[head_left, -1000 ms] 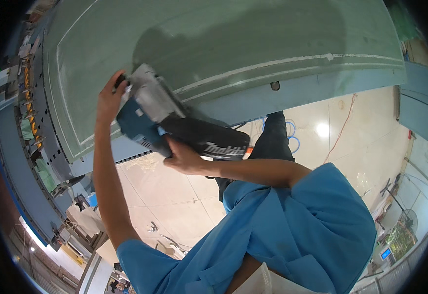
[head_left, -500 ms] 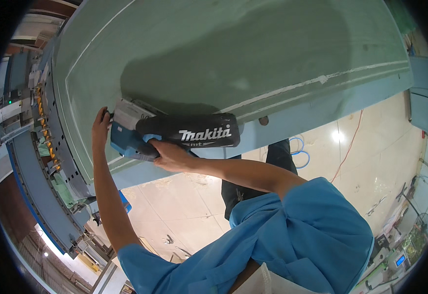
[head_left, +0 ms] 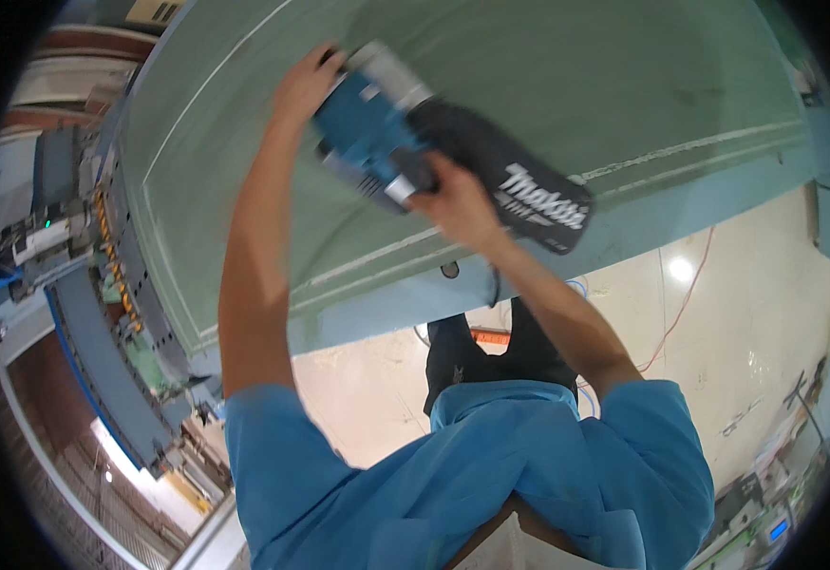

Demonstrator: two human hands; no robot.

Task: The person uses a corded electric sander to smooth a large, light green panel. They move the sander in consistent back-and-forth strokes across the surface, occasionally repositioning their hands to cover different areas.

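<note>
Nearest the wearer, the black dust bag (head_left: pixel 519 180) is angled toward the green panel's (head_left: pixel 548 85) near edge. Just beyond, the teal power tool (head_left: pixel 363 119) is gripped at its rear by the right hand (head_left: pixel 462 201) and, farthest in, held at its front by the left hand (head_left: pixel 306 85) (motion-blurred there). The tool has been shifted from the panel's near edge farther inward; a different stretch of surface is presumably being covered.
</note>
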